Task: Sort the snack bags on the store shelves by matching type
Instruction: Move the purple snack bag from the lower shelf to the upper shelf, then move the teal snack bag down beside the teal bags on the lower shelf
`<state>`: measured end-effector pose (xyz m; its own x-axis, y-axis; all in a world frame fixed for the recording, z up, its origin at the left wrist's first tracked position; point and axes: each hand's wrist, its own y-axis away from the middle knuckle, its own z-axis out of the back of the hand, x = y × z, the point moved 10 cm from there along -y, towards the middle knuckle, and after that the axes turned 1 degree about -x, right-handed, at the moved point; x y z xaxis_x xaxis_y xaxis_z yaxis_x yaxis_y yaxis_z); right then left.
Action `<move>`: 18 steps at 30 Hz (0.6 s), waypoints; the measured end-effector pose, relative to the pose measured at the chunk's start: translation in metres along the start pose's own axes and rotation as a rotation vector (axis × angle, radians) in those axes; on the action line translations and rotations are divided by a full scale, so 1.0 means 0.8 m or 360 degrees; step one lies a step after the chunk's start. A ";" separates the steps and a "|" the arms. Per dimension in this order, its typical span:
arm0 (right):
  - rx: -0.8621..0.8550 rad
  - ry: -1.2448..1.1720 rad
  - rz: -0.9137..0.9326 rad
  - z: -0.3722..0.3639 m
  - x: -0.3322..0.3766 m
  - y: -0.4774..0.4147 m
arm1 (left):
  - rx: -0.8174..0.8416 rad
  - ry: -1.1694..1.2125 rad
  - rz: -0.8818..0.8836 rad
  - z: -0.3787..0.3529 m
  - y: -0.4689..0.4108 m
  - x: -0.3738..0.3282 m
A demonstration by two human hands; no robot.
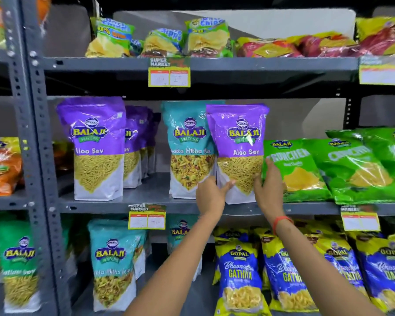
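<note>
A purple Aloo Sev bag stands upright on the middle shelf, held at its lower sides by both hands. My left hand grips its bottom left corner and my right hand presses its right edge. Just left of it stands a teal Khatta Mitha Mix bag, partly overlapped. A row of purple Aloo Sev bags stands at the left end of the same shelf. Green Crunchex bags lean at the right.
The top shelf holds green chips bags and red-yellow packs. Below are teal mix bags and blue-yellow Gopal Gathiya bags. A grey slotted upright divides off the left bay with orange and green bags. Price tags hang from shelf edges.
</note>
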<state>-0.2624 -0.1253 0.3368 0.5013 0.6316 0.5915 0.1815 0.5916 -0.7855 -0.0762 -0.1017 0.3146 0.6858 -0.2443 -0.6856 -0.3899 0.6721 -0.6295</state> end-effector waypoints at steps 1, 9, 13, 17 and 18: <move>-0.0120 -0.0002 0.0065 0.004 0.008 0.007 | -0.0062 -0.0019 -0.0055 0.006 0.005 0.000; -0.0321 -0.0307 0.0397 -0.034 0.098 0.050 | -0.0545 0.0148 -0.0325 0.097 0.012 0.008; -0.0080 -0.0361 0.0375 -0.092 0.116 0.057 | -0.0594 0.0021 -0.0310 0.126 -0.024 0.054; 0.0179 -0.0344 0.0175 -0.148 0.107 0.066 | 0.0066 0.0223 0.0104 0.095 -0.070 0.117; 0.0206 -0.0354 0.0126 -0.155 0.102 0.067 | 0.0214 0.0236 0.0175 0.086 -0.076 0.126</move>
<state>-0.1069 -0.1040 0.3207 0.3085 0.7645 0.5660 0.0326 0.5861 -0.8095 0.0591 -0.1190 0.3089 0.5422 -0.2576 -0.7998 -0.3649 0.7852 -0.5003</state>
